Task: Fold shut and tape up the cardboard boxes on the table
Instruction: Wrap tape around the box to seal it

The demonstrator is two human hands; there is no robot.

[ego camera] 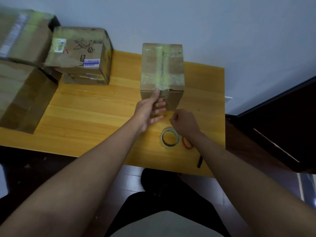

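Box [162, 69] is standing w/ its taped seam running away from the person; left hand [150, 112], nearer, is pressing open-fingered on its near face, right hand [184, 122] is curling just beside, grip contents unclear, tape roll [169, 138] lying nearer the person.

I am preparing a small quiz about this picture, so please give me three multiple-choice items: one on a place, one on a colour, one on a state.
1. Where does the tape roll lie?
A. on top of the taped box
B. on the table near the right hand
C. on the floor

2. What colour is the table?
A. yellow-orange
B. white
C. black

3. In what state is the top of the box in front of the person?
A. flaps standing open
B. flaps torn off
C. folded shut, with tape along the seam

Answers: 1 B, the roll rests flat on the wood just beside the right hand. 2 A, the wood surface shows yellow-orange. 3 C, a tape strip runs down the closed middle seam, and the left hand touches its near end.
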